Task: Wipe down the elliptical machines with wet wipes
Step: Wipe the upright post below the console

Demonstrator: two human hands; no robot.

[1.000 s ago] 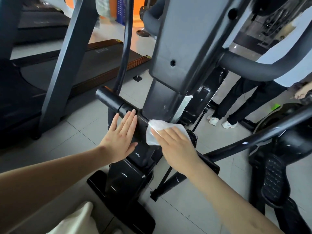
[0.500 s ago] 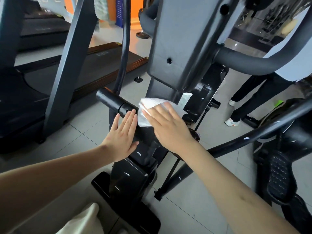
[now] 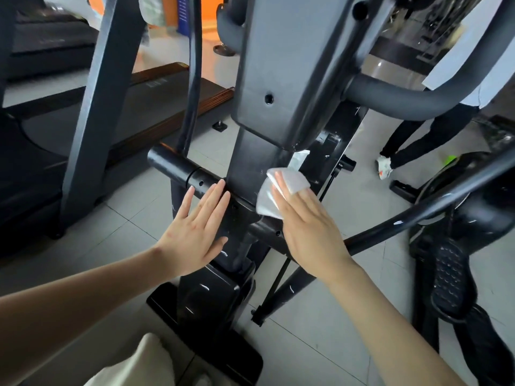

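Right grip (image 3: 309, 227), fingers straight, pressed a limp, likely slippery wet wipe (image 3: 266, 203) flat against the elliptical's column (image 3: 248, 162); left grip (image 3: 195, 232) spread alongside.

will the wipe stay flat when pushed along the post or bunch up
Probably floppy: the wipe drapes and folds under the flat fingers of the right hand. It looks thin and light, so it would likely bunch unless pressed. Damp, it may cling to the smooth post.
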